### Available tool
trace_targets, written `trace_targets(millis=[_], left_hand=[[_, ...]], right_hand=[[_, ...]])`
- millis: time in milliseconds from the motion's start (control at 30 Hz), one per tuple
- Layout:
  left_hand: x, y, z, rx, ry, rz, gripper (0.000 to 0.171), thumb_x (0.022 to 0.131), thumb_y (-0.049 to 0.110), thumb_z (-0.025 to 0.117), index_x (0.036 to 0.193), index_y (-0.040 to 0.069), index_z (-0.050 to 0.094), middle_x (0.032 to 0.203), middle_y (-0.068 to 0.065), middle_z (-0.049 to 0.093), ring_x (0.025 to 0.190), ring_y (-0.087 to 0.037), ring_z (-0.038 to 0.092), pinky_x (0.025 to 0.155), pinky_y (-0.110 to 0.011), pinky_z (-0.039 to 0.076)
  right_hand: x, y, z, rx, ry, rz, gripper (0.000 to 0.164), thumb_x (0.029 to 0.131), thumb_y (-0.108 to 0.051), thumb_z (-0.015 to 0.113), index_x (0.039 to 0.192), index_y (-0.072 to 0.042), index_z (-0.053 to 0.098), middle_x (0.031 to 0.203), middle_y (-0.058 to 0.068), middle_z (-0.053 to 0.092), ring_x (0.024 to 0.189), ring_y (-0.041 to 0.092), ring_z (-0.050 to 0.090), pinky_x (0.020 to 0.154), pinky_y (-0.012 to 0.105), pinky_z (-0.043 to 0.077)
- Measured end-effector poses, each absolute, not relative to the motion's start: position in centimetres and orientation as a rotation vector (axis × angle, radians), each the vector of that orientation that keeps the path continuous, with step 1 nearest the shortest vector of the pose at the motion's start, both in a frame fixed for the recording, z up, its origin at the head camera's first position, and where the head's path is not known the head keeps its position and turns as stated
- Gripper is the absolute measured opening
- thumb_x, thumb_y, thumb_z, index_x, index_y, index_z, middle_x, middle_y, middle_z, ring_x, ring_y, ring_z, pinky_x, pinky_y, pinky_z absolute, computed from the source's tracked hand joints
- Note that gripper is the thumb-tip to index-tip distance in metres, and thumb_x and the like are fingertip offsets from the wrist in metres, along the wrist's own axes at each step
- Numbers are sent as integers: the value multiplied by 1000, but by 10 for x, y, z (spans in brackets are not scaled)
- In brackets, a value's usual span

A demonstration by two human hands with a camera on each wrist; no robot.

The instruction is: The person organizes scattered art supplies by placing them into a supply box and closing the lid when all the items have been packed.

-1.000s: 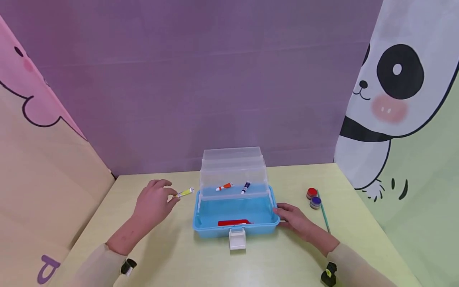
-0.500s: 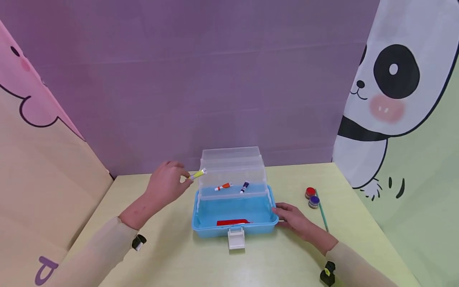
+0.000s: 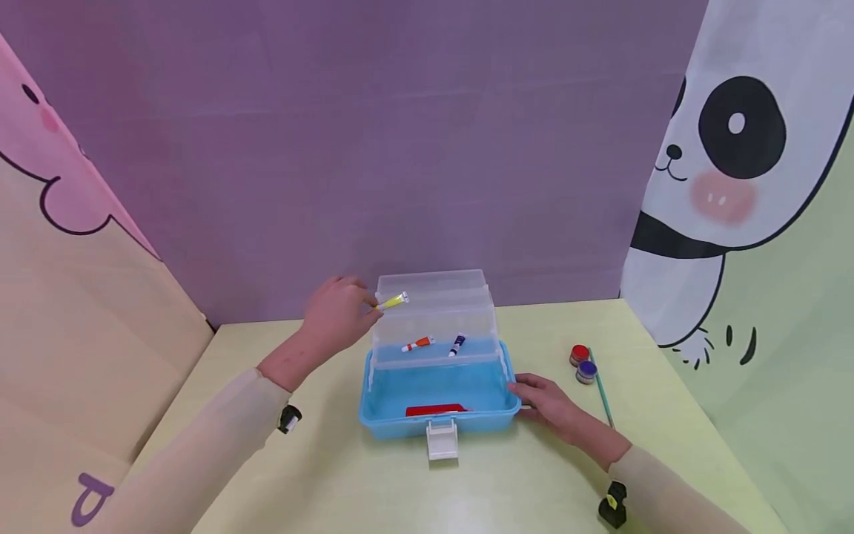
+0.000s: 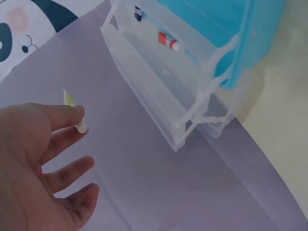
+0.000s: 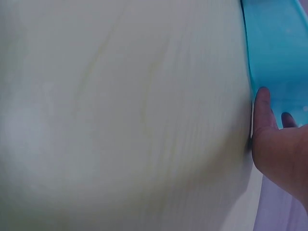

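In the head view my left hand (image 3: pixel 340 315) pinches a small yellow paint tube (image 3: pixel 394 301) between thumb and fingers, in front of the raised clear lid. The left wrist view shows the tube's white cap (image 4: pixel 82 127) beside the fingertips, with the other fingers spread. A light-blue storage box (image 3: pixel 440 426) stands open, its clear tray (image 3: pixel 430 322) raised at the back. An orange paint tube (image 3: pixel 418 343) and a dark purple one (image 3: pixel 457 345) lie in that tray. My right hand (image 3: pixel 547 404) rests against the box's right end, its fingers at the rim.
A red item (image 3: pixel 436 409) lies inside the box near its front wall. A white latch (image 3: pixel 442 441) hangs down in front. Right of the box stand a red paint pot (image 3: pixel 579 354) and a purple one (image 3: pixel 586 372), beside a thin green paintbrush (image 3: pixel 603 397).
My left hand has moved right and upward with the yellow paint tube, from left of the box to in front of the raised lid. The right hand stays at the box.
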State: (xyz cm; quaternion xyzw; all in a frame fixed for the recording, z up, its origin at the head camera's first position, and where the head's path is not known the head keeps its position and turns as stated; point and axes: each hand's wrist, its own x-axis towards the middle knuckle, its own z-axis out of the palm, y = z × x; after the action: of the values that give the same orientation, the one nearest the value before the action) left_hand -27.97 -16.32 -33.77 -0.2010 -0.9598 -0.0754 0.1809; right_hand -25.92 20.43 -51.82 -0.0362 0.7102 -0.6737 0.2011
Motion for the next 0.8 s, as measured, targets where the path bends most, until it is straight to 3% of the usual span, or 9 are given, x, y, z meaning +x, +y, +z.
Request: trace_targets(millis=[200, 800], left_hand=[[-285, -143, -329, -600, -2738, -183, 16, 86, 25, 73, 93, 12, 79, 99, -7, 69, 102, -27, 56, 84, -42, 51], [-311, -99, -344, -613, -2804, -170, 20, 87, 30, 74, 98, 14, 79, 99, -3, 68, 98, -23, 52, 83, -37, 49]], right_hand=[[-260, 204, -519, -78, 1991, -1885, 67, 96, -35, 62, 142, 8, 38, 134, 23, 50, 113, 32, 57, 92, 43, 50], [-259, 201, -518, -28, 2020, -1884, 65, 94, -37, 63, 140, 4, 42, 135, 22, 51, 115, 34, 57, 92, 44, 50]])
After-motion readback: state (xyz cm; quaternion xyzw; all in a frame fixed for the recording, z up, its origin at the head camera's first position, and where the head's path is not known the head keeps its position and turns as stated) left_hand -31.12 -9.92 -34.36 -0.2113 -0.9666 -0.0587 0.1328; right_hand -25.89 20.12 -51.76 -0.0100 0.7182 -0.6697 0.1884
